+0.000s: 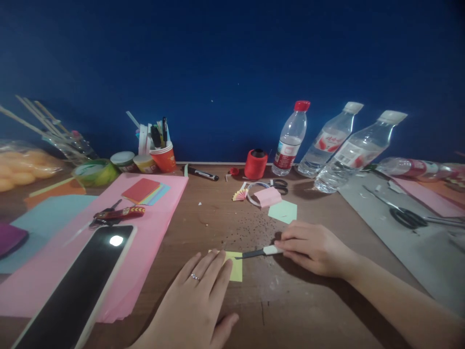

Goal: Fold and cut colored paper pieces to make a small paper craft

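One yellow paper [237, 272] lay under spread left hand [198, 295] | right hand [317, 246] pinched white-ended tool [254, 253], tip over paper

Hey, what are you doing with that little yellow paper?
The person's left hand lies flat on a small yellow sheet of paper, covering part of it. The right hand holds a slim white-and-dark tool, its dark end reaching over the sheet. Tiny dark specks are scattered across the brown table just beyond the tool, near a pale green piece of paper.
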`<action>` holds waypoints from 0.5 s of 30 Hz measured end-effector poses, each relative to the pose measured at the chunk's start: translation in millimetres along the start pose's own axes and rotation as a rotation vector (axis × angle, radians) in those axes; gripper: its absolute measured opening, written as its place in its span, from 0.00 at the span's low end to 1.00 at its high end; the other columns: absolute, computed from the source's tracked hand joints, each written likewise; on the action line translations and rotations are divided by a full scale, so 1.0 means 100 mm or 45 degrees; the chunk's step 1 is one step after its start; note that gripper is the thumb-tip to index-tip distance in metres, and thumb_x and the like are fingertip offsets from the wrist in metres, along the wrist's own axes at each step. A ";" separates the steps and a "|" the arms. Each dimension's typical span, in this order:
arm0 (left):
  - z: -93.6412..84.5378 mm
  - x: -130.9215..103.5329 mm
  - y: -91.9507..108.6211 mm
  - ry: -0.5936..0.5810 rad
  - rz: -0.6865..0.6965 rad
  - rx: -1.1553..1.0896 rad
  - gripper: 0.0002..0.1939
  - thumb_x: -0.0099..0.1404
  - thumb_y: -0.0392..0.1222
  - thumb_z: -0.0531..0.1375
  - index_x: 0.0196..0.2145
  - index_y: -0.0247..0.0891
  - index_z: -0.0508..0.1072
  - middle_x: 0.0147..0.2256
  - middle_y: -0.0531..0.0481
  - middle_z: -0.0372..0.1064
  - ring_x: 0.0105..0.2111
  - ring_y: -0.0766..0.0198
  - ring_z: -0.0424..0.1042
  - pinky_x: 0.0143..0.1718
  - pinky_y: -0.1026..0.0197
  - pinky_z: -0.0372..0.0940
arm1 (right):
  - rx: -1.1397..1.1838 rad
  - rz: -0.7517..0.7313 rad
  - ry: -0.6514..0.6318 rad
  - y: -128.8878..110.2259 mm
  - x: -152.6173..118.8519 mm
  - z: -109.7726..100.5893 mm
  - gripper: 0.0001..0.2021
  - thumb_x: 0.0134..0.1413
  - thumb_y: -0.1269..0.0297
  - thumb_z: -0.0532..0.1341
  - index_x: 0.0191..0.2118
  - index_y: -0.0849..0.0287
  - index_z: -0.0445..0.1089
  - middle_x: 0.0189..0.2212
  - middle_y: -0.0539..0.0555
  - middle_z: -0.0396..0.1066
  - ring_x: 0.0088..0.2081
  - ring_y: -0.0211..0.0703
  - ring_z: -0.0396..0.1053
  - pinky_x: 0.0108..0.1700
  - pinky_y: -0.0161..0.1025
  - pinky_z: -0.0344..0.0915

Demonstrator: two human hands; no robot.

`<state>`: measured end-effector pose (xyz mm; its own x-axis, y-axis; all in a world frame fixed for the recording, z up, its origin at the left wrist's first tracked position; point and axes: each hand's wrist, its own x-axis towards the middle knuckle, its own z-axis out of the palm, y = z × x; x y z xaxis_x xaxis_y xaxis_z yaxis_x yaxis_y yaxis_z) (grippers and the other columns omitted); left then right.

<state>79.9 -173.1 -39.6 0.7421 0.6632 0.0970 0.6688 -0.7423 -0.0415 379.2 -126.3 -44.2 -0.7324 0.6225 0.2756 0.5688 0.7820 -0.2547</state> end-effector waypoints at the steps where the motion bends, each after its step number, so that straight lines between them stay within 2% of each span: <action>1: 0.00 0.00 0.00 0.004 0.001 0.004 0.30 0.58 0.51 0.51 0.56 0.36 0.54 0.55 0.42 0.55 0.52 0.51 0.57 0.50 0.49 0.54 | -0.001 -0.001 -0.004 -0.01 0.00 0.00 0.12 0.54 0.69 0.52 0.43 0.58 0.68 0.34 0.55 0.68 0.35 0.40 0.63 0.36 0.39 0.62; 8: -0.02 0.01 0.00 0.022 -0.018 -0.034 0.29 0.57 0.49 0.52 0.55 0.38 0.54 0.54 0.44 0.57 0.50 0.51 0.58 0.49 0.50 0.55 | -0.026 0.014 -0.086 -0.12 0.04 -0.03 0.12 0.55 0.67 0.51 0.43 0.58 0.67 0.35 0.55 0.68 0.36 0.40 0.63 0.35 0.38 0.61; 15: -0.03 0.08 0.02 -0.046 -0.154 -0.170 0.36 0.56 0.50 0.52 0.59 0.39 0.45 0.49 0.43 0.61 0.46 0.50 0.60 0.45 0.48 0.56 | -0.038 0.035 -0.105 -0.14 0.04 -0.02 0.12 0.56 0.66 0.50 0.42 0.58 0.67 0.34 0.55 0.68 0.35 0.39 0.64 0.35 0.36 0.60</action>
<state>86.6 -169.8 -36.2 0.6593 0.7497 0.0573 0.7433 -0.6614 0.1006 369.3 -134.5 -37.6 -0.7441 0.6400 0.1917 0.5989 0.7661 -0.2331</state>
